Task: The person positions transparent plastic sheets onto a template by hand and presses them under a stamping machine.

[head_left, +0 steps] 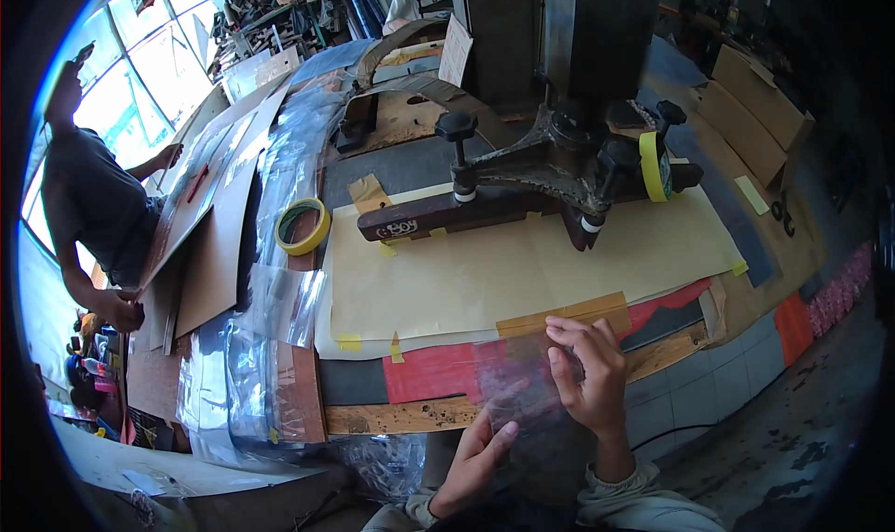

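Observation:
A clear plastic sheet (517,383), perhaps a thin bag, hangs in front of me over the near edge of the workbench. My left hand (474,462) has its thumb and fingers closed on the lower left part of the plastic. On its right side, my right hand (589,373) grips the plastic with bent fingers. Just beyond lies a large cream paper sheet (447,290), with a brown strip (569,315) along its front edge and small yellow tape pieces. Red material (433,372) shows under the paper.
A heavy press head with a dark bar (531,199) stands over the paper. Yellow tape rolls are on the bench (303,226) and the press (655,166). Layered plastic (228,383) and cardboard (213,271) lie left, near a person (98,196). Scissors (783,217) and a cardboard box (750,112) are right.

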Action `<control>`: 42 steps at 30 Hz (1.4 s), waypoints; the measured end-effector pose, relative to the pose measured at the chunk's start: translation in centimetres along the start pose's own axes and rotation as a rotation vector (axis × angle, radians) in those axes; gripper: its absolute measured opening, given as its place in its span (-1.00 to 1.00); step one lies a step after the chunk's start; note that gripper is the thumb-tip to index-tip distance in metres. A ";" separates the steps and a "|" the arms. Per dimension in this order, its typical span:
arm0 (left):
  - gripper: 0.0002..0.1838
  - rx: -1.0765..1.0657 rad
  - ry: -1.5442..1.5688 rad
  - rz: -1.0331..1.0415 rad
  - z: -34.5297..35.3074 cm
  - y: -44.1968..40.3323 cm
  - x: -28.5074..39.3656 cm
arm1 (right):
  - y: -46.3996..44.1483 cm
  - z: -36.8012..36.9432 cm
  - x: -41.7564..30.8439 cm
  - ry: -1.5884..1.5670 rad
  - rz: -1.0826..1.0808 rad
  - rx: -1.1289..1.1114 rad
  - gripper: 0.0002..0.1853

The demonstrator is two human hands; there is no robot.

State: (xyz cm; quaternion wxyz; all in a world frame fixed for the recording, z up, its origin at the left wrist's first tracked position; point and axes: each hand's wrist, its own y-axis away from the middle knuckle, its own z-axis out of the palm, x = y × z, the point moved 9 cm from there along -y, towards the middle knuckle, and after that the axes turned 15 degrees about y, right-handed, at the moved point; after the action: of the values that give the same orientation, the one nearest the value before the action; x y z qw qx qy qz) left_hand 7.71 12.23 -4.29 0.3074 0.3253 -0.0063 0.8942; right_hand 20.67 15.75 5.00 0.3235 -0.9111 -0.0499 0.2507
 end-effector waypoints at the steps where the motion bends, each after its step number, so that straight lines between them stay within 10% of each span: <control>1: -0.48 -0.002 0.009 -0.003 0.0 0.0 0.0 | 0.0 0.0 0.0 -0.001 0.002 -0.002 -0.83; 42: -0.72 0.089 -0.381 0.321 -3.6 -1.1 -2.0 | 1.0 -1.0 -0.5 0.006 0.076 0.062 -0.86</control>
State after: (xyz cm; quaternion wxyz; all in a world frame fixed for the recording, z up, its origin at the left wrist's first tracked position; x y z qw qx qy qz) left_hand 7.42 12.78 -8.52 0.1401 0.4960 -0.0765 0.8535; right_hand 20.68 14.30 5.29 0.3418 -0.9026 -0.0067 0.2616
